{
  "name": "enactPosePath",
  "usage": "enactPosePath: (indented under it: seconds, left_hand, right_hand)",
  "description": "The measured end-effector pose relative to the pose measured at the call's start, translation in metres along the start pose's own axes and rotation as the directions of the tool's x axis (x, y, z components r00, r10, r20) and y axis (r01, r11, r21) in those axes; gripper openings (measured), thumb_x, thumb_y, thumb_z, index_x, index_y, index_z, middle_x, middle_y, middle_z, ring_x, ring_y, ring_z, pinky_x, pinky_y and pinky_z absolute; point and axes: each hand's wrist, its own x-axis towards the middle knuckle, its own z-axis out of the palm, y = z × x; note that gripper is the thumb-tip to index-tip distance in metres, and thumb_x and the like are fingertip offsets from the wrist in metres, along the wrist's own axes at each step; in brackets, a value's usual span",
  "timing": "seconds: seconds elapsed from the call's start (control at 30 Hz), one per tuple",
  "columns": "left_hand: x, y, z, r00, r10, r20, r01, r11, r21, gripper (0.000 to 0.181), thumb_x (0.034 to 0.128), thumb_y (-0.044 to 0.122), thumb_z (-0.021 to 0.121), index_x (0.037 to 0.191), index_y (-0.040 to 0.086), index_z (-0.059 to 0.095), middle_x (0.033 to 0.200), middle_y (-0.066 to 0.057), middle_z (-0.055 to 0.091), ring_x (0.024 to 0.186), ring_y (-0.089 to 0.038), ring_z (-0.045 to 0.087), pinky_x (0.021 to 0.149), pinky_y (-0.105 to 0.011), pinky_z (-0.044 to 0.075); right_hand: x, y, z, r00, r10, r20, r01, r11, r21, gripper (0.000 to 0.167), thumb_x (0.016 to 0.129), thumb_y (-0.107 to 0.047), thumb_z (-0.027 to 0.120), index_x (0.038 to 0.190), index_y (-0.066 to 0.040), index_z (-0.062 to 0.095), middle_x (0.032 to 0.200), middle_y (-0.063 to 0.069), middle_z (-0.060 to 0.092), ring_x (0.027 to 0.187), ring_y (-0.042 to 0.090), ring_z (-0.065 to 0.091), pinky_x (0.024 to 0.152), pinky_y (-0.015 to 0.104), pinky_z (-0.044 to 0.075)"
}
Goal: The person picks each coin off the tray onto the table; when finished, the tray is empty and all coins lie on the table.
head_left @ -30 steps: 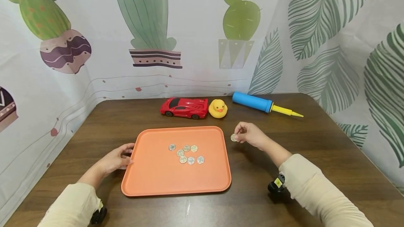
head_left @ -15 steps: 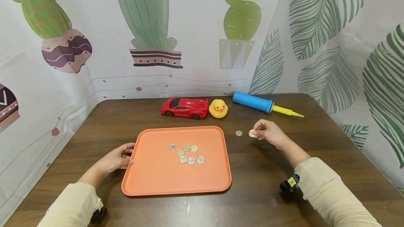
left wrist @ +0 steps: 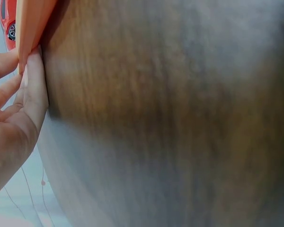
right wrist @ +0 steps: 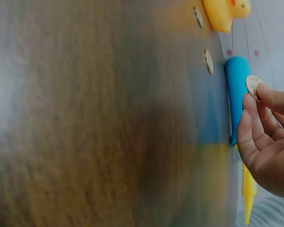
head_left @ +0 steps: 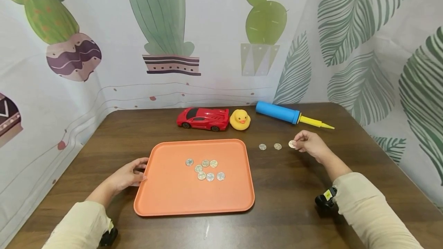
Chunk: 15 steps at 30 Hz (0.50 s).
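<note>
An orange tray (head_left: 166, 195) lies on the table with several coins (head_left: 210, 176) in it. My left hand (head_left: 124, 176) holds the tray's left rim; in the left wrist view the thumb and fingers (left wrist: 32, 90) pinch its edge. To the right of the tray, my right hand (head_left: 313, 147) pinches a coin (head_left: 292, 144) between thumb and fingertips, as the right wrist view also shows with the coin (right wrist: 252, 87) tilted. Two more coins, one nearer the tray (head_left: 262, 146) and one in the middle (head_left: 277, 146), lie in a row on the table.
Along the table's back edge stand a red toy car (head_left: 203, 118) and a yellow rubber duck (head_left: 240, 120). A blue pump (head_left: 278, 112) with a yellow nozzle lies behind the right hand. A patterned cloth (head_left: 221, 22) hangs behind the table.
My right hand has moved to the right, and two coins that it held in turn now lie on the table, with another coin in its fingers. The left hand has stayed on the tray.
</note>
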Motion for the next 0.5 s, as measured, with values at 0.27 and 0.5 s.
enactPosePath:
  seconds: [0.27,0.5]
  left_hand:
    - [0.0,0.001,0.0,1.0,0.004,-0.009,-0.004,1.0,0.018,0.063,0.0792,-0.008,0.05,0.129,-0.014,0.012,0.116,-0.033,0.026,0.089,-0.026,0.05,0.072,-0.04,0.048]
    - [0.001,-0.001,0.001,1.0,-0.003,-0.023,0.004,1.0,0.013,0.062,0.0791,-0.009,0.049,0.129,-0.014,0.012,0.116,-0.033,0.026,0.088,-0.024,0.05,0.071,-0.038,0.048]
  right_hand:
    - [0.002,0.009,-0.007,0.999,0.031,-0.009,-0.032,0.997,-0.065,0.02,0.082,-0.001,0.052,0.094,0.013,0.043,0.078,0.01,0.052,0.068,0.015,0.053,0.061,0.027,0.047]
    - [0.007,0.016,-0.009,0.997,0.082,0.006,-0.08,0.989,-0.124,0.018,0.082,-0.001,0.051,0.094,0.011,0.045,0.079,0.01,0.052,0.069,0.016,0.053,0.062,0.027,0.047]
